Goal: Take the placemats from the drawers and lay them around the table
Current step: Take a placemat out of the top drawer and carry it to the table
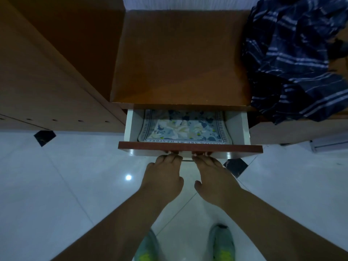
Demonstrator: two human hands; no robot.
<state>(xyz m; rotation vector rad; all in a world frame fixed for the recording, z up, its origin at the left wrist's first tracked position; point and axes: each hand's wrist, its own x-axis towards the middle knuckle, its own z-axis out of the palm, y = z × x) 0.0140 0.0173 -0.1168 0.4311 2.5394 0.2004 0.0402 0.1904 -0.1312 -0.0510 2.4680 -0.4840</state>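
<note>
This looks like a room in a home. A low wooden cabinet point(180, 59) stands against a taller wooden wardrobe-like panel point(47, 72), and its open drawer point(190, 148) holds a flower-printed placemat point(184, 129). A crumpled dark blue striped cloth point(297, 59) lies thrown over the furniture beside the cabinet. The floor point(66, 185) is of glossy white tiles with small black diamond insets, reflecting a ceiling light.

**Colours at the open drawer**

The placemat point(185, 129) is blue and cream floral with a dark lettered border. The drawer point(190, 148) has a reddish-brown front and white walls. The cloth point(295, 59) is navy with pale stripes, the floor point(66, 185) white with black diamonds, and the shoes point(222, 243) seemingly grey-green and yellow.
</note>
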